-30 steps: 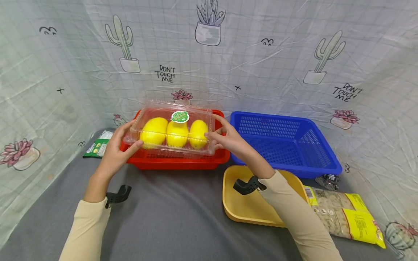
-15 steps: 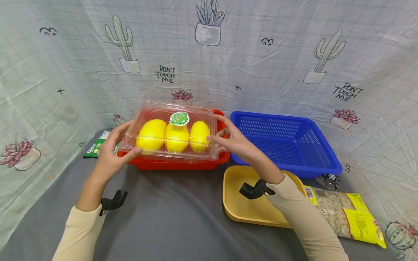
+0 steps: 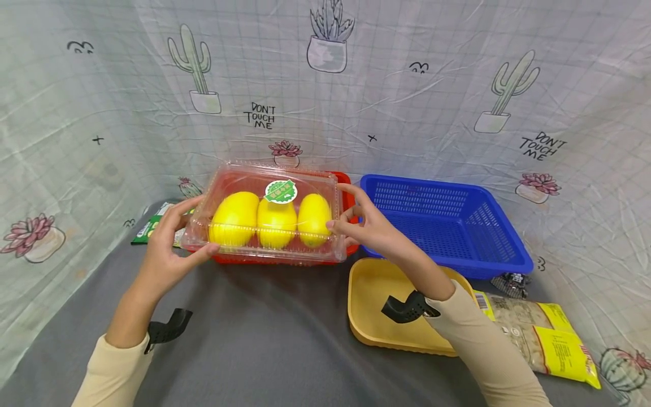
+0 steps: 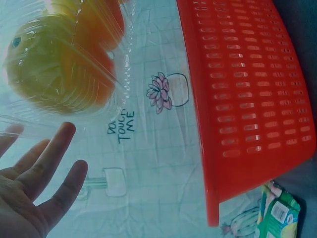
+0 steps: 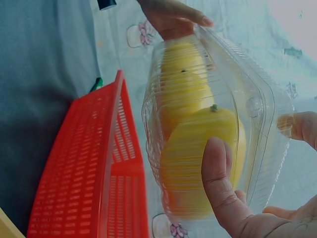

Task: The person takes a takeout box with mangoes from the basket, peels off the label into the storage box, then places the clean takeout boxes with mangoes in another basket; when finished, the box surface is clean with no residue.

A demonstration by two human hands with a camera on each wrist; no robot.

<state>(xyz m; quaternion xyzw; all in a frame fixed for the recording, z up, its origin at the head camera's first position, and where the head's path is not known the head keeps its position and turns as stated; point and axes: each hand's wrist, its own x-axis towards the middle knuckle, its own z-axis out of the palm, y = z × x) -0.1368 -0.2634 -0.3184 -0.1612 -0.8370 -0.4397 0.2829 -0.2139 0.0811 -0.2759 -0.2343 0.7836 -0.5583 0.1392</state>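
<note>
A clear plastic clamshell box [image 3: 317,183] with three yellow fruits [image 3: 277,226] in it is held up in front of the red basket [image 3: 350,199]. On its lid is a green and white sticker [image 3: 281,192]. My left hand [image 3: 165,249] grips the left end, thumb along the front edge. At the opposite end, my right hand [image 3: 373,226] holds the box between thumb and fingers. The right wrist view shows the thumb pressed on the end wall, the box apart from the basket. The box covers most of the basket in the head view.
A blue basket [image 3: 447,263] stands right of the red one. In front of it lies a yellow tray [image 3: 366,333], partly under my right forearm. A yellow and clear food bag [image 3: 564,345] and a small dark packet [image 3: 511,284] are at right. A green packet [image 3: 144,232] lies left.
Both hands have brought the box nearer to me and lower in the head view. The left hand has shifted left, the right hand slightly right. The grip has stayed the same.
</note>
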